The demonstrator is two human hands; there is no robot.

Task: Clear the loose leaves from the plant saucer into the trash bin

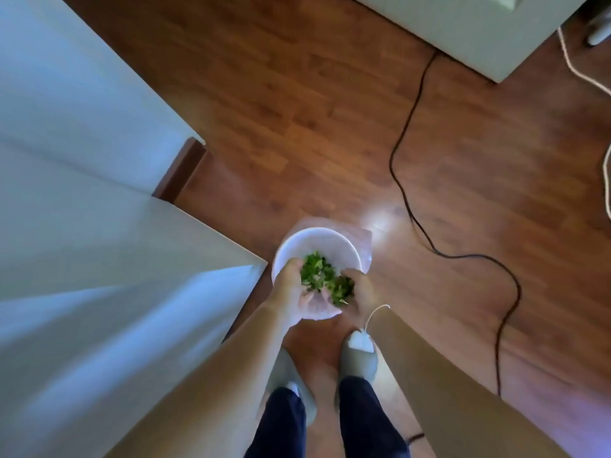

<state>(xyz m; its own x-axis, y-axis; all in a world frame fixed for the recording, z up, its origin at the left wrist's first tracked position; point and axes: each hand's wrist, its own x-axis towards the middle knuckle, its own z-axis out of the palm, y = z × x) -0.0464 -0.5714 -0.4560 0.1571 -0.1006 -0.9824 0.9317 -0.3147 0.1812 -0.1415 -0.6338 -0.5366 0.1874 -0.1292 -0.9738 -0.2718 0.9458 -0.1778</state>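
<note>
A round white trash bin [315, 241] with a clear plastic liner stands on the wooden floor right in front of my feet. Both hands are cupped together over its near rim. My left hand [291, 285] and my right hand [362, 292] hold a heap of small green leaves [322, 276] between them, above the bin's opening. The picture is blurred, so single leaves are hard to tell apart. No plant saucer is in view.
A white wall corner [99, 226] with a brown baseboard [180, 173] stands close on the left. A black cable [413, 133] snakes over the floor to the right. A white cabinet [463, 31] sits at the top right. My feet in grey slippers [358, 358] are below the bin.
</note>
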